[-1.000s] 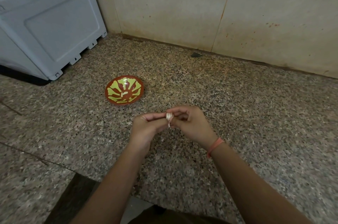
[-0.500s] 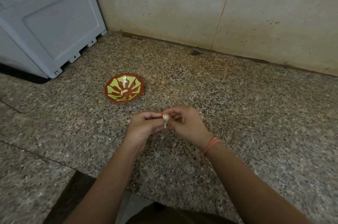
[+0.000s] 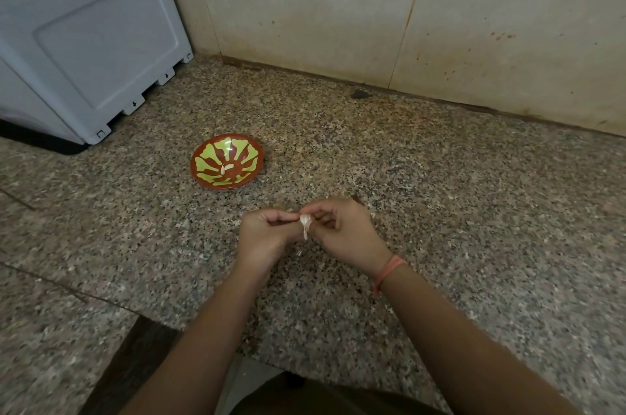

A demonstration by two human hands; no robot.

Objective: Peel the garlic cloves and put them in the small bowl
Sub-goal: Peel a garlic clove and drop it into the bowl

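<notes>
Right, both hands meet over the middle of the speckled granite counter (image 3: 457, 211). The left hand (image 3: 267, 238) has its fingers curled, thumb and forefinger pinching the garlic clove (image 3: 305, 221) from the nine o'clock side. The right hand (image 3: 342, 231) curls in from three o'clock, fingertips nipping the same clove, with an orange band (image 3: 388, 270) round that wrist. A strip of papery skin (image 3: 306, 234) dangles off the clove toward six o'clock. At ten o'clock from the hands, well apart, sits the small bowl (image 3: 202, 157), red-brown with yellow-green splashes. One pale peeled clove (image 3: 226, 169) lies at its centre. Further out at ten o'clock, a white appliance (image 3: 84, 42) stands on the counter by the tiled wall (image 3: 305, 8).
</notes>
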